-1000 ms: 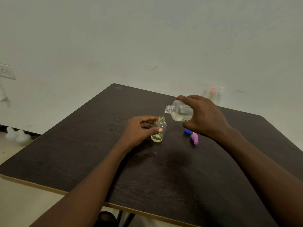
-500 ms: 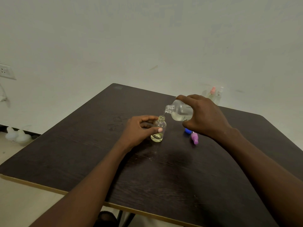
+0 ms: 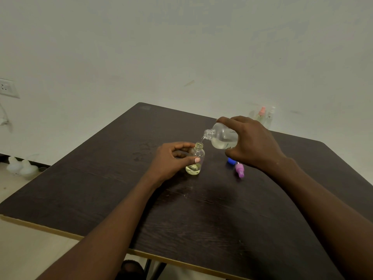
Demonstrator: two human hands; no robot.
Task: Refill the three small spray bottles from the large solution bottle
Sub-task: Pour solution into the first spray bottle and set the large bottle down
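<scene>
Plain indoor room (kind unclear); bare wall (image 3: 181, 47), socket (image 3: 7, 87), dark table (image 3: 101, 188).

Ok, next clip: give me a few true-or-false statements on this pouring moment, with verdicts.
1. The right hand tilts the large bottle toward the small bottle. True.
2. The small bottle is full to its neck. False: liquid fills only its bottom part.
3. The left hand holds the small bottle upright on the table. True.
4. The purple spray cap is screwed onto the small bottle. False: it lies on the table.
</scene>
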